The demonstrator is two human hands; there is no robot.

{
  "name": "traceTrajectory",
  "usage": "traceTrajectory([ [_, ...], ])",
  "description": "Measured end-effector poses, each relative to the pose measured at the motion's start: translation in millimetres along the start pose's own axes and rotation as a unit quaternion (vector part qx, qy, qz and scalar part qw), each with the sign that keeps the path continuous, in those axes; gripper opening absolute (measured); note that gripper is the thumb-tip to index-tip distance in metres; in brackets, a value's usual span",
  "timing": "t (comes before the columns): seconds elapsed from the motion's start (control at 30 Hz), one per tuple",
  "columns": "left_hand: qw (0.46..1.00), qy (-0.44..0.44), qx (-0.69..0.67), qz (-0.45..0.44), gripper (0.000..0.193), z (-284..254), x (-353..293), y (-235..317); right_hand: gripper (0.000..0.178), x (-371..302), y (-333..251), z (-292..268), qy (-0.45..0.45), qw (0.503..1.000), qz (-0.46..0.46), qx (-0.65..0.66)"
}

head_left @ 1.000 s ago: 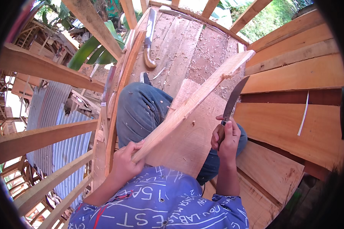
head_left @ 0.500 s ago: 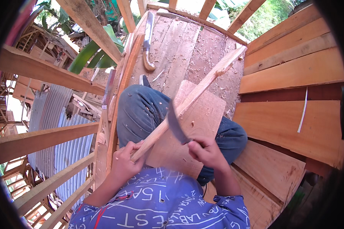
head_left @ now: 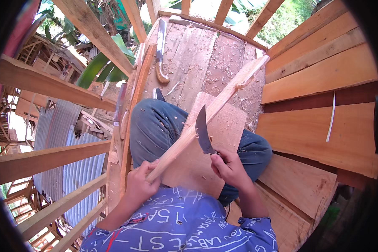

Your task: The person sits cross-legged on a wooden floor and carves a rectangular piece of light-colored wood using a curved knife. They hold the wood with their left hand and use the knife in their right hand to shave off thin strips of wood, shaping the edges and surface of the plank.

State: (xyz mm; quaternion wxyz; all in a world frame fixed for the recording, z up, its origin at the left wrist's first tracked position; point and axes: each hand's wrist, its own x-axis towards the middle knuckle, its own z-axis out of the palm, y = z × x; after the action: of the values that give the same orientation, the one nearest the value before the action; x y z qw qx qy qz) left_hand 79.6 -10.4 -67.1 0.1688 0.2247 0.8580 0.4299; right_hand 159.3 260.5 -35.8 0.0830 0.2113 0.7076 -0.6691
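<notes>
My left hand point(head_left: 142, 182) is closed around the near end of a long pale wooden stick point(head_left: 216, 105). The stick slants away to the far right, with a rough, partly shaved stretch near its far end. Under it, a flat wooden board point(head_left: 197, 164) rests across my lap. My right hand point(head_left: 229, 169) grips a knife with a dark curved blade point(head_left: 203, 129); the handle is mostly hidden in my fingers. The blade points up and away, beside the stick's right edge, and I cannot tell if it touches. Small wood chips lie by the blade.
A long machete point(head_left: 160, 52) with a wooden handle lies on the plank floor point(head_left: 201, 54) among scattered shavings. Slatted wooden rails point(head_left: 54, 157) run along my left, above corrugated metal sheets point(head_left: 84, 172). Plank walling point(head_left: 319, 130) stands on my right.
The blade has swung upright and moved right, off its crossing over the stick. My left hand keeps its grip, and the stick has shifted slightly.
</notes>
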Motion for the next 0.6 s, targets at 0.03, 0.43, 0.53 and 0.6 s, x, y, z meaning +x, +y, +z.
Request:
traceTrajectory([
  [0.03, 1.000, 0.002, -0.001, -0.001, 0.027, -1, -1, 0, 0.026, -2, 2, 2, -0.028, 0.998, 0.018, 0.056],
  [0.43, 1.000, 0.005, 0.015, 0.005, 0.028, -3, -4, 0, 0.028, 8, 1, -19, 0.026, 0.995, -0.060, 0.070],
  [0.53, 1.000, 0.013, 0.003, 0.008, 0.029, 1, -5, -2, 0.031, 12, 0, -9, 0.153, 0.973, -0.099, 0.143],
  [0.6, 1.000, 0.004, 0.005, 0.010, 0.029, 0, 0, 0, 0.032, 6, 22, 8, -0.029, 0.998, -0.044, 0.047],
])
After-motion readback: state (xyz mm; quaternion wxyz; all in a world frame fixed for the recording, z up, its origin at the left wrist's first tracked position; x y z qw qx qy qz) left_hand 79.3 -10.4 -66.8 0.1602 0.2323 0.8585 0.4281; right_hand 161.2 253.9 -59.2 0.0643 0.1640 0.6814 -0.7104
